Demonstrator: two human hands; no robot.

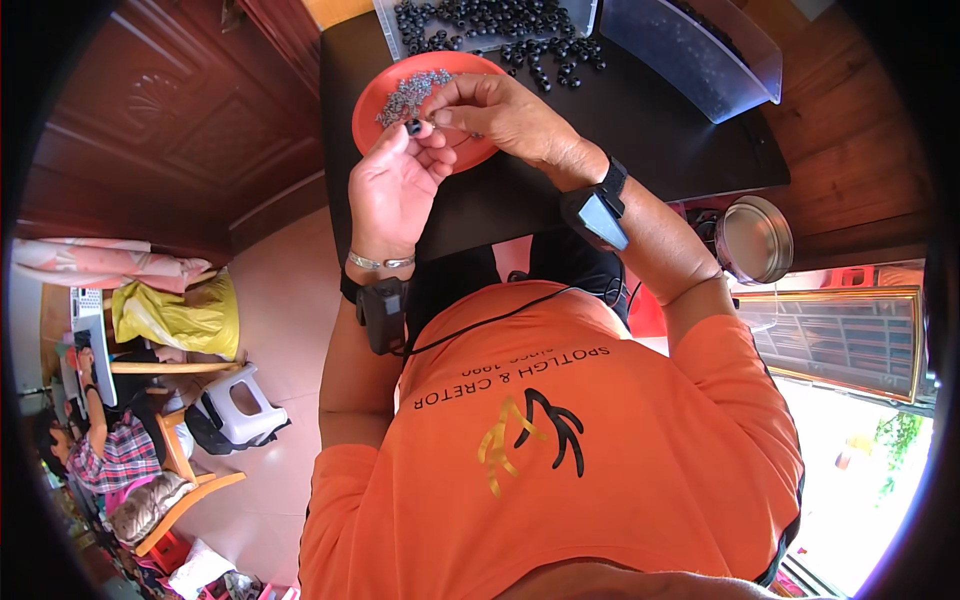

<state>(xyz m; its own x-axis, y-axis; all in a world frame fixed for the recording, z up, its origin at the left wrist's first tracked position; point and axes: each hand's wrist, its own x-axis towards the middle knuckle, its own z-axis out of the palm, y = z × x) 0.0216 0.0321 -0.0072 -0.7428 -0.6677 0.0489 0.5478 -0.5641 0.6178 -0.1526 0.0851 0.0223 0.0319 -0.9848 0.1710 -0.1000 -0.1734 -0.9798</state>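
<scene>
My left hand [392, 195] is turned palm up over the near edge of an orange-red plate [367, 112]. Between its thumb and fingertips it pinches a small round black piece [413, 127]. From the right, my right hand [515, 118] reaches over the same plate, thumb and forefinger pressed together close beside the black piece. Whatever is in that pinch is too small to make out. A heap of tiny silvery metal parts [412, 93] lies on the plate, partly behind my fingers.
Many loose black pieces [545, 60] spill from a clear tray [597, 15] onto the dark table [660, 150]. A translucent bin [690, 75] stands at the back right, a round metal tin [757, 240] beyond the table's right edge. Far left, another person [110, 450] sits near a white stool [240, 408].
</scene>
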